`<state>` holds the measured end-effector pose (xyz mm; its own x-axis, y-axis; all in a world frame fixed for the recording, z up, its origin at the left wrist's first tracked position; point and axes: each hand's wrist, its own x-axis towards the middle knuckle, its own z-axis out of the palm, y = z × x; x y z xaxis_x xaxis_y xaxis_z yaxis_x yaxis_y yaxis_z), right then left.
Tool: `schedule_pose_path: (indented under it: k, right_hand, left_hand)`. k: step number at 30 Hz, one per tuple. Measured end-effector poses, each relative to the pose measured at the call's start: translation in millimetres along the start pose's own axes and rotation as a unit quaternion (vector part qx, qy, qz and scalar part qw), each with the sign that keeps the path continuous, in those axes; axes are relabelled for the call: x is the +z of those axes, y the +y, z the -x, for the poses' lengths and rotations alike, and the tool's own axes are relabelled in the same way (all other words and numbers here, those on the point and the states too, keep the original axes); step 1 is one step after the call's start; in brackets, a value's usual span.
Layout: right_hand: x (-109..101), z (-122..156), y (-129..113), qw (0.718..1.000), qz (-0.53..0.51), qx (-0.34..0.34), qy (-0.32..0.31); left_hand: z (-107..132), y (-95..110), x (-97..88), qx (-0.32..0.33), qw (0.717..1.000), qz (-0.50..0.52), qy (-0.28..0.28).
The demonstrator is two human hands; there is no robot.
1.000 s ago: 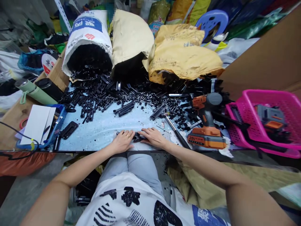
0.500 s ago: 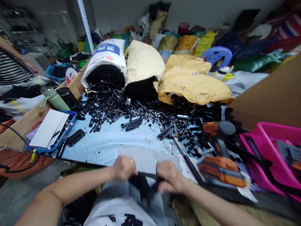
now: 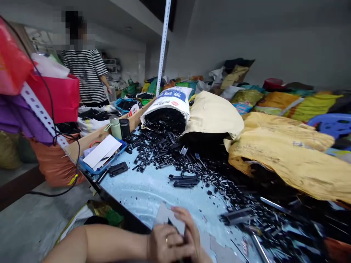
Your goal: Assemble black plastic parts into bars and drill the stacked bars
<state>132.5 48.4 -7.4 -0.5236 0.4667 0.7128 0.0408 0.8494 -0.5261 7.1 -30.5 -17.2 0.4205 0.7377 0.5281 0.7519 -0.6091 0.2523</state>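
At the tabletop's (image 3: pixel 153 186) near edge, the left hand (image 3: pixel 164 244) curls into a fist, forearm level; the right hand (image 3: pixel 191 227) folds over it, both grips pinching a mostly hidden black part (image 3: pixel 186 235).

From my station I count two hands, a left hand (image 3: pixel 163 245) and a right hand (image 3: pixel 191 228), and one ring (image 3: pixel 166 240). On the table (image 3: pixel 142 190) lie three open sacks: one white sack (image 3: pixel 171 98), one cream sack (image 3: pixel 214 115), one yellow sack (image 3: pixel 285 153). Two flasks stand there: one green flask (image 3: pixel 115 126), one black flask (image 3: pixel 125 128). One blue tray (image 3: pixel 90 171), one sheet of paper (image 3: pixel 102 151), one blue stool (image 3: pixel 333 126), one other person (image 3: pixel 85 76). The loose black parts (image 3: pixel 161 149) are past counting.
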Motion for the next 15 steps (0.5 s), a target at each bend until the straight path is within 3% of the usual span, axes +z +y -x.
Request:
schedule_pose_path:
  k: [1,4,7,9,12,15]
  right_hand:
    - [-9,-20,22,0.995,0.058,-0.023,-0.073]
    - [-36,-67,91,0.947,0.284,-0.015,-0.145]
    - [-46,-81,141,0.911,0.353,-0.002,-0.212]
    - [-41,-83,156,0.907,0.360,0.027,-0.216]
    - [-36,-87,157,0.927,0.329,0.073,-0.166]
    - [-46,-86,142,0.946,0.295,0.110,-0.077]
  left_hand:
    - [-2,-12,-2.0,0.012,1.000,-0.018,0.009]
    - [-13,-45,-0.3,0.039,0.995,-0.097,0.001]
    - [-38,-70,17.2,0.022,0.988,-0.145,-0.048]
    - [-62,-85,30.8,0.015,0.986,-0.150,-0.076]
    - [-96,-103,41.4,0.042,0.984,-0.137,-0.105]
    - [-108,-109,35.4,0.024,0.988,-0.132,-0.073]
